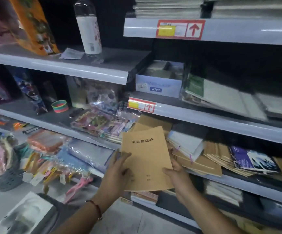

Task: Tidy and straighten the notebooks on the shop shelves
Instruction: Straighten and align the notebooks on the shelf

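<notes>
Scene: In a dim shop aisle, we hold a kraft notebook (pixel 146 157) out in front of the third shelf (pixel 221 179), just clear of the jumbled pile (pixel 195 159) it belongs with.

Left hand (pixel 118 173): Fingers curled round the notebook's left edge, thumb laid across the lower cover; a red cord bracelet (pixel 97 208) circles the wrist.

Right hand (pixel 175 173): Pinching the lower right edge, thumb on top and fingers beneath (we judge, since they are hidden under the cover).

Position: The notebook sits between our two hands, tilted slightly, its top corner reaching toward the other brown covers fanned on the shelf behind.

Handling: We judge it light and thin, soft-covered paper that will bend if held by one corner; the matte card should not slip. Gripping both long edges, as now, keeps it flat.

Pile: Brown notebooks lie askew beside a bundle (pixel 185 142) of white-edged books and some purple-covered ones (pixel 248 159), all overlapping untidily.

Caution: Corners may crease if pushed in against the pile.
</notes>
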Tool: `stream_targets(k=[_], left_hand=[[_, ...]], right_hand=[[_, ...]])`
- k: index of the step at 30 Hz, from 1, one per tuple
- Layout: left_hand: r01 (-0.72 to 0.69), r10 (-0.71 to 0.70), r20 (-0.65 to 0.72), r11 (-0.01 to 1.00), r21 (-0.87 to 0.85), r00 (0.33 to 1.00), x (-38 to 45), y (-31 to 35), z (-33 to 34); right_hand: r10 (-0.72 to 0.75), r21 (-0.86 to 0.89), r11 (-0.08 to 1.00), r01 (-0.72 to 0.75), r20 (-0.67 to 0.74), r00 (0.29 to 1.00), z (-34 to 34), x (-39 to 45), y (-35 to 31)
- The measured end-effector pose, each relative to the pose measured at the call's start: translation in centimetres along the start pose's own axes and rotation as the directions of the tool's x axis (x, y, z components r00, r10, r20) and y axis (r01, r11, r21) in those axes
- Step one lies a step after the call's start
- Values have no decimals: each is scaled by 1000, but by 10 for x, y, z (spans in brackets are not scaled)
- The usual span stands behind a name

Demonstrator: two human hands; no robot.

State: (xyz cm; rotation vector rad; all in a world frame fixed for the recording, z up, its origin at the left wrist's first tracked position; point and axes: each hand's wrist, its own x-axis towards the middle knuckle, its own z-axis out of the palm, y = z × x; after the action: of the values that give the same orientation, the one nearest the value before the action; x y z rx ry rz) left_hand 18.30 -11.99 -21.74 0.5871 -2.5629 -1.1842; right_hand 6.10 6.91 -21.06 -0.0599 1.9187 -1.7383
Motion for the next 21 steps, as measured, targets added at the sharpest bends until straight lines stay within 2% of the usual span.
stream_targets(k=[3, 6, 11, 14, 17, 19, 21], left_hand=[[-161, 164, 100, 986, -38, 981, 28, -7, -8], [-291, 270, 179, 951, 103, 946, 54, -19, -7], [-401, 270, 402, 869, 290, 875, 79, -31, -8], [-423, 275, 411, 844, 329, 869, 95, -41, -4], [-419, 301, 349, 842, 340, 887, 109, -48, 0], [-484, 397, 292, 803, 348, 870, 121, -55, 3], [-506, 428, 278, 782, 364, 860, 132, -60, 3]], right_hand=[[23, 6, 1000, -22, -71, 997, 14, 13, -2], [37, 0, 999, -37, -121, 992, 22, 29, -1], [-18, -155, 988, -2, -127, 992, 26, 52, -2], [-140, -319, 941, 116, -55, 989, 24, 61, -7], [-165, -567, 805, 174, 68, 984, 23, 64, -9], [-182, -758, 610, 234, 153, 971, 20, 66, -2], [-204, -870, 404, 282, 215, 955, 17, 73, 7]])
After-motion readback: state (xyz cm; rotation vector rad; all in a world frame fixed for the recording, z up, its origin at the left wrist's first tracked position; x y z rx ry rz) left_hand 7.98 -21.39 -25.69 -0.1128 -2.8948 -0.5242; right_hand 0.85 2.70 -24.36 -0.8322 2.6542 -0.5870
